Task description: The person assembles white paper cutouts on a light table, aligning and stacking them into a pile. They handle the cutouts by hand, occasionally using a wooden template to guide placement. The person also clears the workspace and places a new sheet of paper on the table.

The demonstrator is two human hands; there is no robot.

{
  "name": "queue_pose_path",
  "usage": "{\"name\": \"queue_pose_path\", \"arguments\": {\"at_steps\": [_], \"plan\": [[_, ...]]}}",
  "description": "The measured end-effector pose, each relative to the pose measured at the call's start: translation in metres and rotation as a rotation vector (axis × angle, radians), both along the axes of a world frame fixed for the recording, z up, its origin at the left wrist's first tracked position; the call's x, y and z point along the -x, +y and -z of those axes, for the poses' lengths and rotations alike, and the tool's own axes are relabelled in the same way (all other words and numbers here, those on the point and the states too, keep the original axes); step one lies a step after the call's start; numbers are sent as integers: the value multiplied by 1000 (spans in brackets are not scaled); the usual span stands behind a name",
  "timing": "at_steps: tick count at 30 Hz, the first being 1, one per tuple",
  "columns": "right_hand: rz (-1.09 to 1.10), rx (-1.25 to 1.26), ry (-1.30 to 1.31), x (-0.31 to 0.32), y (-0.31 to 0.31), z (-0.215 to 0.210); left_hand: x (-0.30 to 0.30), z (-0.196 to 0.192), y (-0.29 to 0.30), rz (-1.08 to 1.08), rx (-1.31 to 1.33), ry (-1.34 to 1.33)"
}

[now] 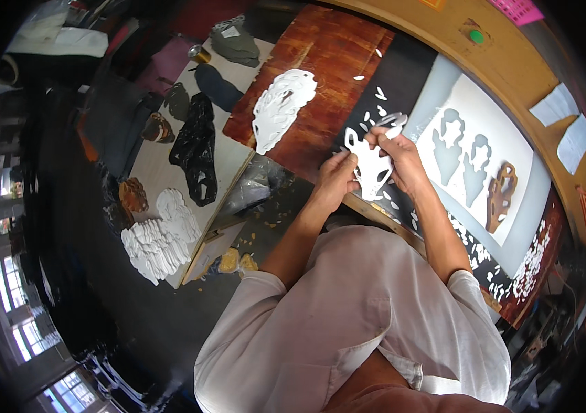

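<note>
My left hand point(336, 175) is closed on the lower left edge of a white cut-out piece point(373, 169) with several openings. At its upper right, my right hand point(403, 158) pinches with thumb and fingers. A looped whitish strip point(393, 122) sticks up from the right fingers; whether it is part of the same piece I cannot tell. Small white scraps point(381, 93) lie around both hands on a black strip. Left of them, a pile of similar white pieces point(282, 103) rests on a reddish-brown board point(334, 41).
To the right, a white sheet point(468, 103) with shaped cut-outs lies on a pale board, a brown cutting die point(501, 197) on it. Many scraps point(532, 265) cover the right end. A side table point(227, 162) holds white stacks point(158, 241) and a black bag point(196, 148). A yellow machine beam point(506, 55) spans the back.
</note>
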State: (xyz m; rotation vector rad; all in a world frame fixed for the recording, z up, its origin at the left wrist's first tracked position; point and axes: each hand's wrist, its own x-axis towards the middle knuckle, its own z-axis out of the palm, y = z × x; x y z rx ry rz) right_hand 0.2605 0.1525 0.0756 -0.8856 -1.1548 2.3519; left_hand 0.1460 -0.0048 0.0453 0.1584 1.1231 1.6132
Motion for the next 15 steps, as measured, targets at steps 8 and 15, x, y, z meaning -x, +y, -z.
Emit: {"name": "queue_pose_path", "arguments": {"at_steps": [8, 15], "plan": [[-285, -186, -14, 135, 5, -37, 154, -13, -20, -310, 137, 729], [-252, -217, -185, 22, -5, 23, 185, 36, -32, 10, 594, 1732]]}}
